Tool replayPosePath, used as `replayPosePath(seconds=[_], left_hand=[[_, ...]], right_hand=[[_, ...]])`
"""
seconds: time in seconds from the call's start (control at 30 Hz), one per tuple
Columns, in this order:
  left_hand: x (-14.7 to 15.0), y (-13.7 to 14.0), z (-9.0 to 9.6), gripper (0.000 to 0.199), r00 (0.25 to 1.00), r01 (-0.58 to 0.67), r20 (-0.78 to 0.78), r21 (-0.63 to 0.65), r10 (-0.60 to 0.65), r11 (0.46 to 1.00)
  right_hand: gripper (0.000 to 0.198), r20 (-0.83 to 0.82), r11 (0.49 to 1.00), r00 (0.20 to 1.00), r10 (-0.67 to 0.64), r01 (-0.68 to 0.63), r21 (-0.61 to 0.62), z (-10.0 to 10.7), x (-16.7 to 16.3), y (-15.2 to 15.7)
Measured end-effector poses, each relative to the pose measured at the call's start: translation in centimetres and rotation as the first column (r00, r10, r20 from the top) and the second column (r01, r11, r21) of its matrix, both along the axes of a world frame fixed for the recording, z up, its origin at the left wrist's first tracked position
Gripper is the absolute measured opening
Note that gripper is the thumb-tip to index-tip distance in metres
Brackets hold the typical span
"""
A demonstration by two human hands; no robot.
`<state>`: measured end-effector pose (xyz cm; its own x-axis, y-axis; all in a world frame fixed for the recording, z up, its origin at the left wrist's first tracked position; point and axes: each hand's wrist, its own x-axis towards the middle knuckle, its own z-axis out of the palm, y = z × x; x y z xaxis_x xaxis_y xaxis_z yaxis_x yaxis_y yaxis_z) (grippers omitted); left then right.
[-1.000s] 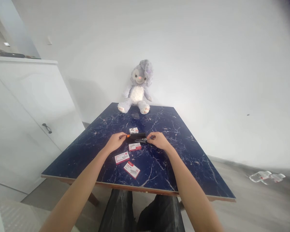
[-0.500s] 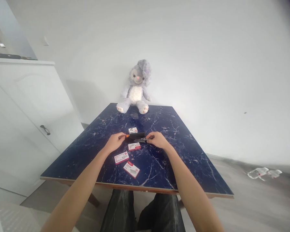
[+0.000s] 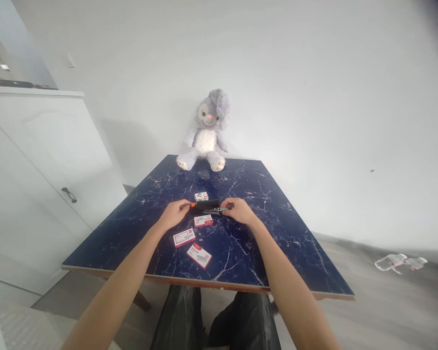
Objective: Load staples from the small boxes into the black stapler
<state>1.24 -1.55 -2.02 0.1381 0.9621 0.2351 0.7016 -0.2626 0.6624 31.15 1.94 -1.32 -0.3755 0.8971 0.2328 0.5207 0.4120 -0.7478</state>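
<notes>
A black stapler [image 3: 207, 204] with an orange end and a metal rail stretches between my two hands over the table. My left hand [image 3: 175, 213] pinches it at the orange end. On the other side, the fingers of my right hand [image 3: 238, 210] are closed on the end by the metal rail. The stapler appears opened out, its dark top apart from the rail. Just behind it sits a small white box [image 3: 201, 196]. A red-and-white staple box [image 3: 203, 220] lies right in front of it. Nearer the front edge lie two more, a left box [image 3: 184, 237] and a right box [image 3: 199, 255].
A grey plush rabbit [image 3: 206, 131] sits at the back of the blue marbled table [image 3: 277, 243], against the wall. At left stands a white cabinet [image 3: 40, 160]. Clear plastic bottles [image 3: 390, 261] lie on the floor to the right.
Both hands keep their hold on the stapler, almost still. The metal rail at my right hand shows slightly more than before. The view has shifted a little.
</notes>
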Motion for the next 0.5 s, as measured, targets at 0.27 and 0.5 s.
replayPosePath(seconds=[0.27, 0.5], left_hand=[[-0.08, 0.26, -0.31, 0.029, 1.000, 0.009, -0.001, 0.013, -0.009, 1.000], [-0.13, 0.27, -0.38, 0.028, 1.000, 0.018, 0.009, 0.011, -0.018, 1.000]], right_hand=[[0.026, -0.053, 0.991, 0.995, -0.089, 0.094, 0.099, -0.09, 0.16, 0.47], [0.028, -0.105, 0.999, 0.994, -0.039, 0.040, 0.008, -0.28, 0.22, 0.61]])
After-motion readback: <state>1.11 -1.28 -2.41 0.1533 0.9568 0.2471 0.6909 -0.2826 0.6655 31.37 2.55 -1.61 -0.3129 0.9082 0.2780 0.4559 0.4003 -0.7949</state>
